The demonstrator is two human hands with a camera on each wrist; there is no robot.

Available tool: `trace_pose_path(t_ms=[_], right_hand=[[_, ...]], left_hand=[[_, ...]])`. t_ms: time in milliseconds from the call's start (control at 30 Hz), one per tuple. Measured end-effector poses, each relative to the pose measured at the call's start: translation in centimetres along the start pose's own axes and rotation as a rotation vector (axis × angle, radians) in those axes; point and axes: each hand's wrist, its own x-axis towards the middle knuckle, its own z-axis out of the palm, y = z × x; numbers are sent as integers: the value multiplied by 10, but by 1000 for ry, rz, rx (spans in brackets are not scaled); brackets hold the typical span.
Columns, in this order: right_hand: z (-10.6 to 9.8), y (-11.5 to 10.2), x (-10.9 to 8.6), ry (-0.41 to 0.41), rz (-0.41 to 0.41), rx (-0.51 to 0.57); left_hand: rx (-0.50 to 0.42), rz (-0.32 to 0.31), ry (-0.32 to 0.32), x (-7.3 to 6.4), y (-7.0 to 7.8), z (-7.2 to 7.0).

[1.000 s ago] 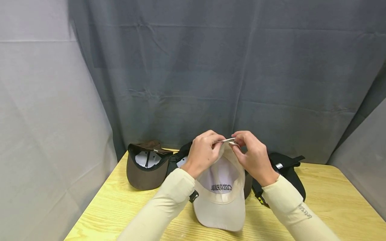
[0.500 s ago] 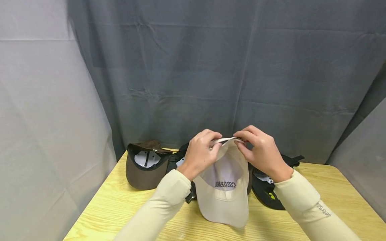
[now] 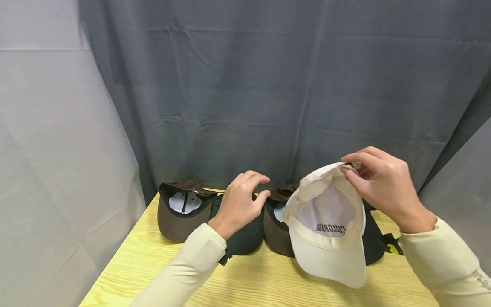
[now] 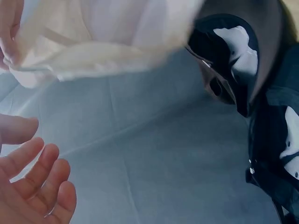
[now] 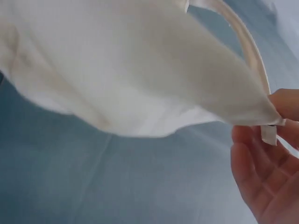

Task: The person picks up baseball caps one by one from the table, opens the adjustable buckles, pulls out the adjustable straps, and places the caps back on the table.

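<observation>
A cream baseball cap (image 3: 326, 256) hangs from my right hand (image 3: 387, 187), brim down, its inside with mirrored dark lettering facing me. Thumb and fingers of that hand pinch the cap's back edge near the strap; the right wrist view shows the cream cap (image 5: 140, 79) and a short strap end by the fingers of the right hand (image 5: 275, 172). My left hand (image 3: 241, 204) is apart from the cap, over a black cap (image 3: 245, 236), with its fingers loosely bent around nothing. In the left wrist view the left hand (image 4: 37, 182) has free space before its fingertips.
Along the back of the wooden table (image 3: 245, 285) stand a brown cap (image 3: 180, 226) at left, a second brown cap (image 3: 278, 238) partly behind the cream one, and a black cap (image 3: 374, 243) at right. A grey curtain (image 3: 230, 94) hangs behind them.
My left hand has let go of the cream cap's back edge and moved slightly left. My right hand has carried the cap to the right, uncovering the black and brown caps behind it.
</observation>
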Motion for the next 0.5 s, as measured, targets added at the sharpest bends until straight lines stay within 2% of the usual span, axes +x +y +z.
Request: trace_pose_path(t_ms=[100,200,300,500], right_hand=[[-21,11,-2,-14,43,-59],[-41,22,-9,-10,119,-96],[-57,34,-18,-10,211,-127],[-73,64,-32,35,347,-98]], left_hand=[[4,-3,16,-5,-4,-1],[2,-15,13,-11,-7,-1],[3,-32,-11,-19,-10,1],[16,-61,-84,-38,-18,5]])
